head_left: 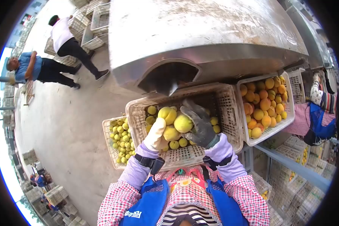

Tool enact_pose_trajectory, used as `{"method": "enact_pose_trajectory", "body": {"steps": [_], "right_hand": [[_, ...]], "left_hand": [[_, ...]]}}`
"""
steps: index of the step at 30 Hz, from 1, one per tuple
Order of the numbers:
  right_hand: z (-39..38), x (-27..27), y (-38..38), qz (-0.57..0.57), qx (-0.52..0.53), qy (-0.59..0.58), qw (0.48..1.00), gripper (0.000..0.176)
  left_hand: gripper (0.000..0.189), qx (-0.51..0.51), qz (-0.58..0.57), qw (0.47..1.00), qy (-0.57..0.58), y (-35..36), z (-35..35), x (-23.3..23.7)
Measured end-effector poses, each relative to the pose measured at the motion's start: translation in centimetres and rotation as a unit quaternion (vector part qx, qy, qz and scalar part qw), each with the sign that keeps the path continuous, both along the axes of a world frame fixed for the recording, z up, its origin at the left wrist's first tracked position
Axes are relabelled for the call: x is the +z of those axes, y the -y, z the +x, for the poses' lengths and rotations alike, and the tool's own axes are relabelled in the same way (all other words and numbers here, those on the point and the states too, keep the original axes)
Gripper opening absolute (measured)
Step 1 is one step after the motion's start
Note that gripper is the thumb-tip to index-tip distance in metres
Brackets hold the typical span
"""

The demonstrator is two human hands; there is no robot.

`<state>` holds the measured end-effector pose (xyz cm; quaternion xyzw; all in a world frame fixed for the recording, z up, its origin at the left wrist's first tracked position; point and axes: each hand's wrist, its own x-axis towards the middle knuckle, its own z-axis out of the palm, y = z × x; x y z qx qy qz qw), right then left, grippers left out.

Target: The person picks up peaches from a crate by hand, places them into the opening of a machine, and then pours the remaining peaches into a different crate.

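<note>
Between my two gloved hands is a cluster of yellow-green peaches, above a white plastic crate [229, 113]. My left hand [156, 135], in a cream glove, closes against a peach [167, 115] with a visible crease and a lower peach [171, 133]. My right hand [199, 124], in a dark grey glove, curls around a rounder peach [183, 123]. Parts of the fingers are hidden behind the fruit. Smaller green-yellow peaches [173, 144] lie in the crate beneath my hands.
A metal machine [211, 60] with a dark chute opening [169, 77] stands just beyond the crate. To the right is a crate of orange-yellow peaches [265, 107]; to the left, a lower crate of small green fruit [121, 139]. Two people stand at upper left, another person at far right.
</note>
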<state>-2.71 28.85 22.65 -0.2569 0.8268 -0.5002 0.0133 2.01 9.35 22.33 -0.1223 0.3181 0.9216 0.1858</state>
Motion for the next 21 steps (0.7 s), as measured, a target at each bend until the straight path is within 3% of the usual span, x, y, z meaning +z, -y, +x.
{"method": "enact_pose_trajectory", "body": {"steps": [1,5,8,14,20,21], "right_hand": [[-0.2,1.0,0.2,0.011,-0.017,-0.039,0.999,0.087],[0.6,1.5,0.7,-0.097,-0.008,0.082,0.992,0.084],[0.6,2.7,1.6,-0.112,0.015,0.083,0.99,0.085],[0.9,2.6,4.7,-0.143,-0.165,0.037,0.975,0.079],[-1.1,1.9,6.2,-0.189,-0.134,0.09,0.969,0.069],[-2.1,1.3,6.7,-0.145,-0.162,-0.003,0.976,0.067]], "left_hand": [[0.088,0.012,-0.017,1.0,0.001,0.5,0.5,0.9],[0.093,0.024,0.005,0.998,-0.056,1.4,1.4,0.6],[0.094,0.062,0.014,0.997,-0.041,0.7,1.5,1.8],[0.095,0.089,0.021,0.995,-0.044,1.3,1.2,1.4],[0.087,0.119,-0.009,0.991,-0.061,2.1,-0.6,3.0],[0.086,0.128,-0.029,0.99,-0.061,2.4,-1.0,3.0]]}}
